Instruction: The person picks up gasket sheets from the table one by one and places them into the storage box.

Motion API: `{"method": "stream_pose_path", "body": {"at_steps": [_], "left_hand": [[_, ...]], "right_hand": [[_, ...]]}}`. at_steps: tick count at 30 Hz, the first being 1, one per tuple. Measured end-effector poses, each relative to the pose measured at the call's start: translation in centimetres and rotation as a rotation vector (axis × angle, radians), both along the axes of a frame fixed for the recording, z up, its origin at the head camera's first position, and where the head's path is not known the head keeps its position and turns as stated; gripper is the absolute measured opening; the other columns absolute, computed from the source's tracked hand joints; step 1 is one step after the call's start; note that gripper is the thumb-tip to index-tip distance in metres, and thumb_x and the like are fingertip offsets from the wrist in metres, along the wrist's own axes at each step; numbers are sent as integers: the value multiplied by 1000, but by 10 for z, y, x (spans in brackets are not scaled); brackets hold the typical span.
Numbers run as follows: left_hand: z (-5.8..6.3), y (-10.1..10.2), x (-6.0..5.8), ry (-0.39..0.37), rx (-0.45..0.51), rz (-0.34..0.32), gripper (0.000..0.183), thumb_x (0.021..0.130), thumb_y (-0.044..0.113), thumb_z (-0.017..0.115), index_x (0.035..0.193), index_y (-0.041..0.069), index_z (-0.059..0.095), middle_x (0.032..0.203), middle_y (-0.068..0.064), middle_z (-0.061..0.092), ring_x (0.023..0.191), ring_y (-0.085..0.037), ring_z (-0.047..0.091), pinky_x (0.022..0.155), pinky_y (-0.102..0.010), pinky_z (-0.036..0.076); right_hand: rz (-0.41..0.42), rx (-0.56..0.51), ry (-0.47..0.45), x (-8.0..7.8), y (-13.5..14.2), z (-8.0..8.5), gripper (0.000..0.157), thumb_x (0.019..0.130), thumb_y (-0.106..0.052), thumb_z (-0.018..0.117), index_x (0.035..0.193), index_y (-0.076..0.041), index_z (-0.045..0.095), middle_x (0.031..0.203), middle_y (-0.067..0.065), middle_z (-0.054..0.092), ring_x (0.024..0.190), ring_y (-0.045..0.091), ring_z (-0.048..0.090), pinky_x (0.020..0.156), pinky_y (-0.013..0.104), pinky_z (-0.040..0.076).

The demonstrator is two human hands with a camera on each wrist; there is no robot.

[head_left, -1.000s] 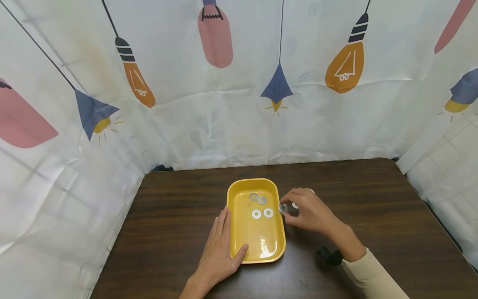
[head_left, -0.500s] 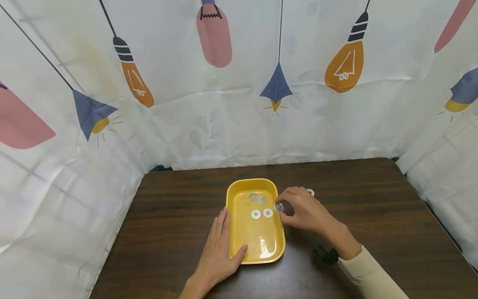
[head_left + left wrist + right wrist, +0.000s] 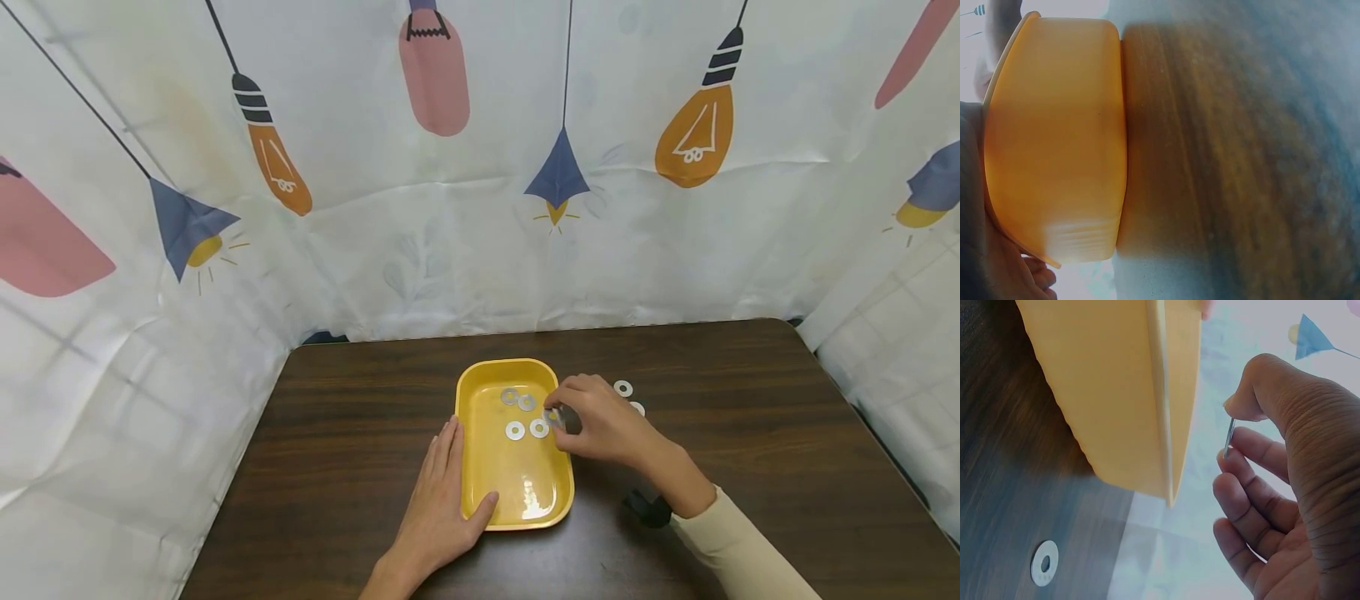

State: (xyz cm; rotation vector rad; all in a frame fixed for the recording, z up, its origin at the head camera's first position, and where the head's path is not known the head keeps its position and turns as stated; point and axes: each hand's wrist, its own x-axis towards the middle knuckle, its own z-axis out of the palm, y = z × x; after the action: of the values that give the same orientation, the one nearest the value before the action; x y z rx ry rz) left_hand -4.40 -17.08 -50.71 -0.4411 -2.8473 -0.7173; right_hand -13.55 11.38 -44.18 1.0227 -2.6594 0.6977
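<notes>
A yellow tray [image 3: 513,483] sits on the table with several flat metal washers [image 3: 515,431] lying inside it. My left hand [image 3: 445,500] lies along its left rim, fingers straight and thumb at the near left corner. The tray's outer wall [image 3: 1060,125] fills much of the left wrist view. My right hand [image 3: 603,421] pinches one washer [image 3: 1229,439] between thumb and fingertips, over the tray's right rim. In the right wrist view that washer shows edge-on, beside the tray rim [image 3: 1161,394].
Two more washers lie on the dark wooden table [image 3: 750,433] right of the tray, one whole washer [image 3: 623,388] and one partly hidden by my right hand. A white curtain [image 3: 480,250] with lamp prints hangs behind the table. A black strap [image 3: 647,508] is at my right wrist.
My right hand has moved left with the pinched washer, from beside the tray to over its right rim. Washers on the table behind it have come into view. The left hand stays put.
</notes>
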Motion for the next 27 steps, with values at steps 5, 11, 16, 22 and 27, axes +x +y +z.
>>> {"method": "stream_pose_path", "body": {"at_steps": [5, 11, 16, 22, 27], "left_hand": [[0, 0, 0, 10, 4, -8, 106, 88, 47, 75, 167, -1, 23, 177, -14, 23, 163, -31, 28, 131, -13, -9], [0, 0, 0, 17, 7, -10, 106, 88, 47, 76, 167, -1, 24, 177, -14, 24, 163, -32, 29, 131, -14, -9], [0, 0, 0, 21, -2, -17, 105, 88, 48, 75, 166, -1, 24, 177, -14, 23, 163, -32, 28, 132, -15, -9], [0, -1, 0, 26, -2, -16, 105, 88, 48, 75, 166, -2, 25, 177, -14, 24, 163, -31, 28, 132, -15, -8], [0, -1, 1, 7, 3, -7, 106, 88, 48, 75, 167, 0, 23, 177, -13, 23, 163, -31, 28, 130, -13, -9]], "right_hand": [[19, 29, -1, 0, -4, 0, 24, 82, -20, 83, 105, -15, 78, 104, -2, 74, 102, 20, 69, 95, 46, 58], [17, 33, -15, -1, -6, 2, 25, 82, -20, 83, 106, -15, 79, 105, -1, 75, 105, 22, 69, 98, 47, 58], [24, 35, -8, 1, -8, 2, 24, 82, -21, 82, 105, -15, 79, 104, -2, 76, 104, 21, 69, 97, 46, 58], [20, 46, 2, 2, -9, 2, 23, 82, -21, 83, 105, -16, 79, 104, -3, 76, 104, 21, 69, 99, 47, 58], [37, 58, 23, 2, -11, 3, 23, 82, -21, 82, 104, -16, 79, 103, -3, 76, 103, 21, 69, 98, 46, 58]]}}
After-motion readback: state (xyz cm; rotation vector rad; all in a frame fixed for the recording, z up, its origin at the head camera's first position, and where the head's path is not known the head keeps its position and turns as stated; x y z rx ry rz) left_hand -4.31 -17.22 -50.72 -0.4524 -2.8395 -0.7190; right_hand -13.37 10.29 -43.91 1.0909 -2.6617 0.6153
